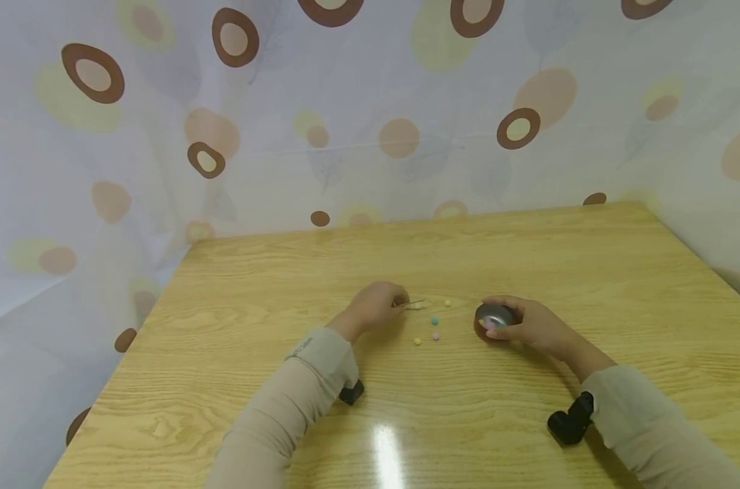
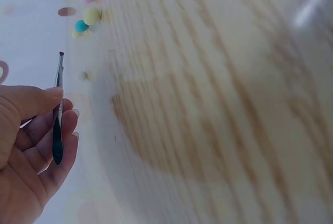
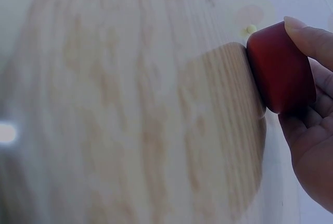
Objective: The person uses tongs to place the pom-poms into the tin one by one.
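My left hand (image 1: 377, 309) pinches a pair of metal tweezers (image 2: 59, 104) between thumb and fingers, their tips pointing right over the table. In the left wrist view nothing shows between the tips. A small red cup (image 3: 283, 67) with a silvery inside is gripped by my right hand (image 1: 531, 326), thumb on one side and fingers on the other. A few small balls, one pink (image 1: 489, 325), lie in the cup. Between the hands, small balls are scattered on the table: a blue one (image 1: 434, 321), a pink one (image 1: 436, 337), a yellow one (image 1: 417, 342) and a farther yellow one (image 1: 447, 303).
The wooden table (image 1: 223, 380) reaches back to a patterned cloth (image 1: 358, 88) with brown and beige spots, which also hangs at both sides. Black wrist cameras, the right one (image 1: 568, 422) plainly visible, sit below the sleeve cuffs. Light glares off the tabletop near the front.
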Tool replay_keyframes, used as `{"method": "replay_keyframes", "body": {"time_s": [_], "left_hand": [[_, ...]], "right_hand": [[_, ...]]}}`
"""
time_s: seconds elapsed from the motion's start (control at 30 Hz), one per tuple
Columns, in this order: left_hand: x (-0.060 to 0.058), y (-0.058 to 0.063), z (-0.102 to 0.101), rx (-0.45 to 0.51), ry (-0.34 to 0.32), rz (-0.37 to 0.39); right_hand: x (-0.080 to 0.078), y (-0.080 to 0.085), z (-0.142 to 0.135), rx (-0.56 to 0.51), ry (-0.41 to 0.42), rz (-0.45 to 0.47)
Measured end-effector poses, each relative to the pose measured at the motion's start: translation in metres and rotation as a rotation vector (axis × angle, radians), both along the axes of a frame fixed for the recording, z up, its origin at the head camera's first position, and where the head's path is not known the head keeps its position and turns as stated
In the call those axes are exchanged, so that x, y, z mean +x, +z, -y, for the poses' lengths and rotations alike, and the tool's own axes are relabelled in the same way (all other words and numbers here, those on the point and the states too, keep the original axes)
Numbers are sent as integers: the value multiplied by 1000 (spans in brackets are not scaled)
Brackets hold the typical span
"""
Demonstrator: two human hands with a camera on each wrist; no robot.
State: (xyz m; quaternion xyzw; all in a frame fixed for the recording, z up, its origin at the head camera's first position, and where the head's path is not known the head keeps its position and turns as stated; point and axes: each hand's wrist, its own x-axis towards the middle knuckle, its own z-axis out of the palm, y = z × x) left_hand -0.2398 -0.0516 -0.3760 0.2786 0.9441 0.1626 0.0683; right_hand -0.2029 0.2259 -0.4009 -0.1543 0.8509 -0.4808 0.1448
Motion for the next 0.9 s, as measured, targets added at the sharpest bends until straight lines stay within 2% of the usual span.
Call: {"method": "replay_keyframes", "body": {"time_s": [0.7,0.9], "left_hand": [[-3,-7,4,-45,31,5],[-3,-8,5,-45,38,-2]], "right_hand": [[0,-1,0,-29,7,2],[0,-1,0,-7,-1,-6]]}}
